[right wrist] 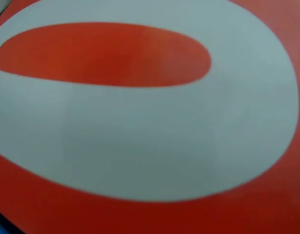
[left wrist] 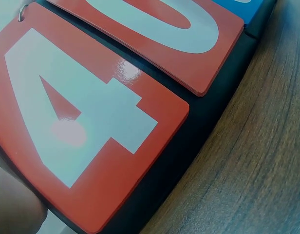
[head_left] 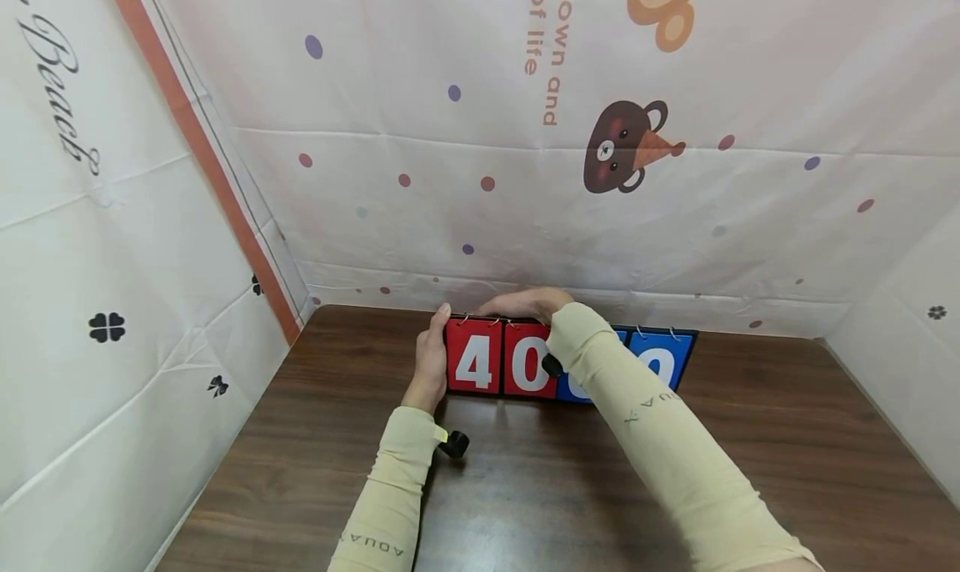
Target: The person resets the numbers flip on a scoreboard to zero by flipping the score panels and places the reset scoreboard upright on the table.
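Observation:
A flip scoreboard (head_left: 503,363) with a black base stands near the table's far edge. Its red cards on the left show a 4 (left wrist: 86,112) and a 0 (right wrist: 140,146). Blue cards (head_left: 663,357) on the right show a 0, while another blue card is mostly covered by the right forearm. My left hand (head_left: 430,362) grips the board's left side, thumb up along the edge, other fingers hidden. Over the top edge, above the red 0, reaches my right hand (head_left: 531,303); its fingertips go behind the board, out of sight.
Brown wooden table (head_left: 525,497) lies under the board. A white printed cloth (head_left: 420,213) hangs close behind it, with more cloth (head_left: 112,405) along the left and right. Metal rings (head_left: 637,333) hold the cards at the top.

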The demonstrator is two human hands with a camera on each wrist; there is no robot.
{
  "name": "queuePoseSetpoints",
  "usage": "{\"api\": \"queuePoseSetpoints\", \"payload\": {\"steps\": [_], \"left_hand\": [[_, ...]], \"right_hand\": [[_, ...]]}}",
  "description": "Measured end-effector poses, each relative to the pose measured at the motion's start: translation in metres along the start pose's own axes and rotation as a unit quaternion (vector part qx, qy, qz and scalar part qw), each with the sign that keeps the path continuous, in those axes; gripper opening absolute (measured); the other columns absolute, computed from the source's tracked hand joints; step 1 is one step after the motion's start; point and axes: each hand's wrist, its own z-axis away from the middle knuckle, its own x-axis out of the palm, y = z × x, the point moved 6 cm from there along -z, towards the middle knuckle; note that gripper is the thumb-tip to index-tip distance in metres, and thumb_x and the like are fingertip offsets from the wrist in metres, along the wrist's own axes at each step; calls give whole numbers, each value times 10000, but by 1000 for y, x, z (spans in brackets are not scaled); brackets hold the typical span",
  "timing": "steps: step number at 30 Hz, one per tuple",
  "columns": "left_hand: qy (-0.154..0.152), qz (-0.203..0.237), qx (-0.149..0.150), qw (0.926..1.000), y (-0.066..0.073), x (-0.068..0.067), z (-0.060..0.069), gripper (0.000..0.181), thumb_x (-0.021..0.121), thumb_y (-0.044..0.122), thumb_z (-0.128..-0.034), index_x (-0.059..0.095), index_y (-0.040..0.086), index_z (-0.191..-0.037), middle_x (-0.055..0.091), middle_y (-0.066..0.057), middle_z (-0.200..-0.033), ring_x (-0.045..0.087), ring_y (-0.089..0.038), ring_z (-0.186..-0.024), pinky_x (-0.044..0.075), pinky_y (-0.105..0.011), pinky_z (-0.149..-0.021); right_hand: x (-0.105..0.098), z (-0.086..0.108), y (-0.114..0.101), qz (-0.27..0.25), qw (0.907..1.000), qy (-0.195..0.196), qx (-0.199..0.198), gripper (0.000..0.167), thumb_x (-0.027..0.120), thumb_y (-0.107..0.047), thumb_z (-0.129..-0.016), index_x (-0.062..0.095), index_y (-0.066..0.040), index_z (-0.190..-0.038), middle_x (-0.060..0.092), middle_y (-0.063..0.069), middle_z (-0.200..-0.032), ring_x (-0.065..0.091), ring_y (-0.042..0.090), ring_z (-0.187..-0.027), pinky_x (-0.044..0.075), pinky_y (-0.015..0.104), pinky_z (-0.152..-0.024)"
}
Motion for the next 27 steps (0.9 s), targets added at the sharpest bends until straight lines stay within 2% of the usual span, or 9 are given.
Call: {"api": "queuePoseSetpoints", "payload": {"steps": [2, 4, 5, 9, 13, 16, 20, 24, 27], "left_hand": [[4, -45, -13, 10000, 0, 0, 0, 537, 554, 612, -1012, 744, 127, -881, 707, -34, -878, 635, -177, -842, 504, -343, -793], [32, -56, 17, 10000, 1, 1, 0, 548, 552, 614, -1010, 748, 118, -884, 708, -42, -878, 634, -183, -837, 505, -346, -788], [40, -58, 34, 10000, 2, 1, -1, 546, 554, 612, -1011, 751, 119, -881, 707, -38, -870, 633, -179, -830, 505, -342, -782], [34, -24, 55, 10000, 3, 2, -1, 538, 550, 597, -1020, 757, 119, -883, 706, -30, -858, 634, -173, -826, 508, -334, -776], [-2, -4, 8, 10000, 3, 3, -1, 522, 544, 586, -1030, 755, 128, -891, 702, -20, -859, 631, -167, -835, 504, -328, -782], [-3, 21, -9, 10000, 2, 3, -1, 516, 543, 574, -1036, 757, 127, -895, 701, -16, -853, 628, -165, -829, 504, -330, -774], [4, 61, -41, 10000, 1, 2, -2, 515, 550, 574, -1035, 764, 121, -917, 704, -18, -863, 630, -168, -836, 505, -333, -776], [4, 67, -76, 9999, 1, 3, -2, 535, 552, 592, -1026, 771, 110, -949, 712, -26, -889, 633, -175, -855, 506, -335, -790], [3, 41, -48, 10000, 1, 3, -2, 557, 550, 601, -1022, 775, 95, -962, 716, -35, -891, 636, -179, -851, 509, -336, -786]], "right_hand": [[2, 9, -8, 116, 9999, 7, -6, 693, 512, -592, -1019, 532, -114, -1520, 634, 88, -1375, 567, 224, -1273, 451, 417, -1078], [1, 7, -9, 209, 9997, 6, -85, 697, 490, -587, -1024, 515, -108, -1531, 602, 95, -1410, 540, 234, -1299, 433, 429, -1099], [5, 21, -18, 188, 9998, -12, -71, 682, 469, -572, -1033, 518, -101, -1523, 606, 99, -1404, 542, 236, -1298, 431, 432, -1101], [1, 16, -17, 251, 9996, -65, -107, 707, 478, -608, -1020, 532, -97, -1506, 621, 99, -1380, 565, 229, -1266, 449, 423, -1076], [-6, -5, -4, 149, 9997, -157, -138, 785, 560, -675, -964, 519, -131, -1528, 622, 90, -1376, 570, 226, -1255, 473, 428, -1039], [-5, -2, -5, 64, 9998, -121, -169, 824, 585, -685, -947, 496, -140, -1558, 623, 85, -1387, 565, 235, -1273, 468, 437, -1053], [0, 21, -16, -17, 9998, 119, -182, 773, 589, -647, -965, 530, -126, -1533, 666, 76, -1328, 586, 238, -1250, 466, 432, -1060], [-2, 23, -15, -145, 9990, 385, -188, 734, 634, -647, -940, 611, -127, -1457, 711, 70, -1258, 627, 237, -1205, 483, 429, -1048], [-4, 25, -15, -151, 9980, 565, -232, 759, 659, -664, -918, 617, -137, -1462, 682, 79, -1320, 590, 253, -1259, 444, 461, -1098]]}}
